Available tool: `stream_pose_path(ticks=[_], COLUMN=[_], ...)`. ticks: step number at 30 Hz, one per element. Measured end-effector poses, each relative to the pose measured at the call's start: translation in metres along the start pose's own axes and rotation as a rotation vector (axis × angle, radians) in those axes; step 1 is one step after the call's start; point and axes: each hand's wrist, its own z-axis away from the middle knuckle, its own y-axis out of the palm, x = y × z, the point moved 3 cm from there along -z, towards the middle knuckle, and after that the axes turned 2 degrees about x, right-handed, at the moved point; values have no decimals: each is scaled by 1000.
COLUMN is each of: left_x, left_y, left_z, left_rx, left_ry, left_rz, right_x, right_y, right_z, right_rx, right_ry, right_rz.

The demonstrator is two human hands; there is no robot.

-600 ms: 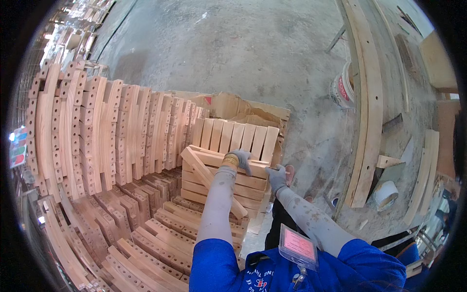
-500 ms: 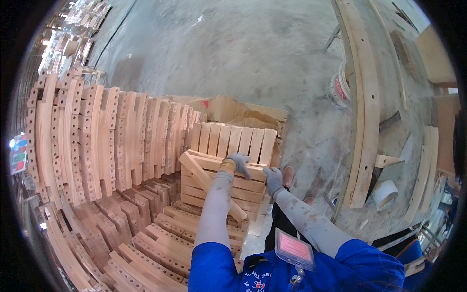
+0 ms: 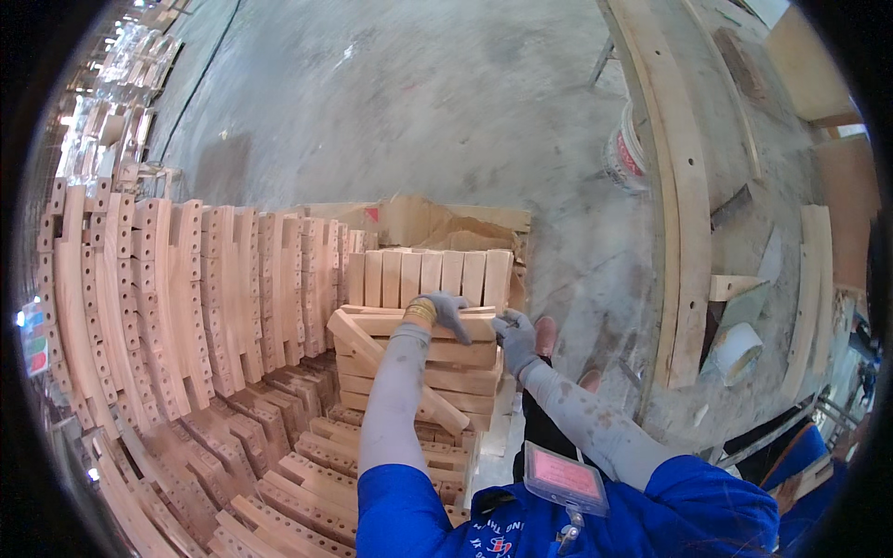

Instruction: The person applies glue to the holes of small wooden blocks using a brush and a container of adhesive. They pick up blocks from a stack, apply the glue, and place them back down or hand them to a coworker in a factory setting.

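Observation:
My left hand, in a grey glove, reaches over the top of a stack of pale wooden slats. Its fingers and thumb close across a wooden slat lying crosswise there. At the right end of that slat is my gloved right hand, its fingers curled against the end. A loose slat leans diagonally over the front of the stack, partly behind my left forearm. Just beyond my hands, a row of upright slats stands side by side.
Tall rows of curved, drilled wooden pieces fill the left, with more rows nearer me. Cardboard stands behind the slats. To the right are a long wooden beam, a white bucket and a roll of tape.
The whole view has shifted slightly, with the stack now lower and a little left. My left fingers have come down further over the slat; my right hand stays at its end.

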Motion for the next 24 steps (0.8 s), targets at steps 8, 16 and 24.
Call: stream_pose_path(ticks=[8, 16, 24], left_x=[-12, -22, -110], left_y=[-16, -58, -43], left_z=[42, 147, 261], left_rx=[-318, -1227, -1906], left_ry=[175, 468, 588], left_rz=[114, 710, 1190], right_x=[60, 230, 320], right_y=[18, -31, -225], right_z=[45, 223, 355], right_rx=[102, 367, -217], right_ry=[-286, -527, -838], right_rz=[58, 250, 142])
